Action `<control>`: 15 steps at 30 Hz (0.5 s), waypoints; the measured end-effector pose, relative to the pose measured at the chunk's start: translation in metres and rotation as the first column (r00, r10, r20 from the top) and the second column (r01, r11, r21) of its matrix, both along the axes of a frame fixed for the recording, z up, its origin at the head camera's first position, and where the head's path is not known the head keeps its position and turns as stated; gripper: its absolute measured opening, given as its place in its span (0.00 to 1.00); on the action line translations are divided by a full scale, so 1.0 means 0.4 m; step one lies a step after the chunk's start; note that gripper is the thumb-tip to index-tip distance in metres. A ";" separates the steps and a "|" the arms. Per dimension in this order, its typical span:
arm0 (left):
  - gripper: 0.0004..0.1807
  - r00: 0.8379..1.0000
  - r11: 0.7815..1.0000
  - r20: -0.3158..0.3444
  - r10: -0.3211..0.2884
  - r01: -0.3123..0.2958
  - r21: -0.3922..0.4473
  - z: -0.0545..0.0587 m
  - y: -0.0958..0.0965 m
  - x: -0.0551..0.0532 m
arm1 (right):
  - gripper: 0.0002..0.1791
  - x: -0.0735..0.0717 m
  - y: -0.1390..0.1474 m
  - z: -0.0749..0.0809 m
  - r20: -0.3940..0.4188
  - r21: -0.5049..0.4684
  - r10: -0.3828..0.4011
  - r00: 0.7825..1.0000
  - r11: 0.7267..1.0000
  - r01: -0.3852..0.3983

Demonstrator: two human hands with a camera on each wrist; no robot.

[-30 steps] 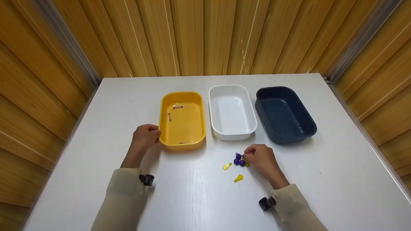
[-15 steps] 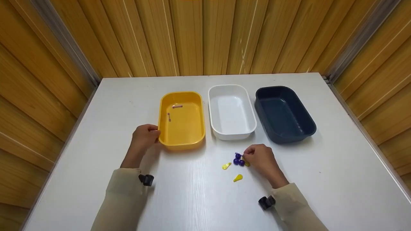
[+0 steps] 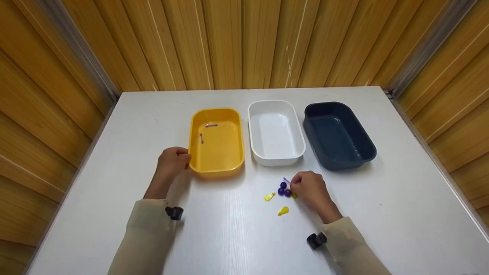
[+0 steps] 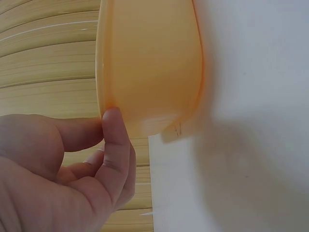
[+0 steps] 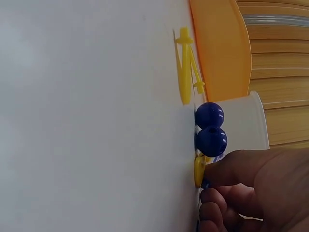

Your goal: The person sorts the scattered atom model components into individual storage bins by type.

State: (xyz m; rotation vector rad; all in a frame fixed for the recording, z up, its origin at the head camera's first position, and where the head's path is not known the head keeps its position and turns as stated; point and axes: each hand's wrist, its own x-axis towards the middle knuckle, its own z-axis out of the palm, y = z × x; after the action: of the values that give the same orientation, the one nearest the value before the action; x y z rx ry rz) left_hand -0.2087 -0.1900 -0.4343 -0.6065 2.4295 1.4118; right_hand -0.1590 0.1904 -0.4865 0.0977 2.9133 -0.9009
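My left hand [image 3: 172, 162] pinches the left rim of a yellow plastic tray [image 3: 217, 170] between thumb and fingers; the left wrist view shows this grip on the tray wall [image 4: 149, 63] closely. Thumb and forefinger of my right hand [image 3: 311, 191] pinch a thin purple stick [image 3: 287, 180], which points up and left. Below its tip sit several round purple beads [image 3: 281, 191], bunched together. A flat yellow drop-shaped piece [image 5: 199, 170] lies under the right fingertips, partly hidden. Two more yellow pieces lie nearby, one left of the beads [image 3: 269, 197] and one in front [image 3: 283, 211].
Two small purple sticks, one at the back [image 3: 211, 125] and one at the left [image 3: 201, 138], lie in the yellow tray. A white tray [image 3: 277, 162] stands beside it, then a dark blue tray [image 3: 344, 166]. Wood-patterned panels [image 3: 244, 46] border the white table [image 3: 229, 229].
The purple stick at my right fingertips has swung up and now stands out clear above the beads. The left hand keeps its hold on the yellow tray.
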 end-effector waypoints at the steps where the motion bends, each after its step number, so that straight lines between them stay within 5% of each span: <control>1: 0.19 1.000 1.000 0.000 -0.003 0.003 -0.006 -0.001 0.000 0.000 | 0.05 0.000 0.001 -0.001 -0.006 0.001 0.001 1.000 1.000 -0.001; 15: 0.18 0.999 1.000 0.030 0.022 -0.022 -0.001 0.006 0.003 0.000 | 0.04 -0.008 -0.005 0.017 -0.001 -0.055 -0.027 1.000 0.998 0.027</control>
State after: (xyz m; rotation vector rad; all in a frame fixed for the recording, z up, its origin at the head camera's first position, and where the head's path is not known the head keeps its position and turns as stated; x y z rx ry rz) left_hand -0.2085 -0.1888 -0.4319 -0.6517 2.4074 1.4004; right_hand -0.1621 0.1883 -0.4796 0.1323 2.8925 -0.9850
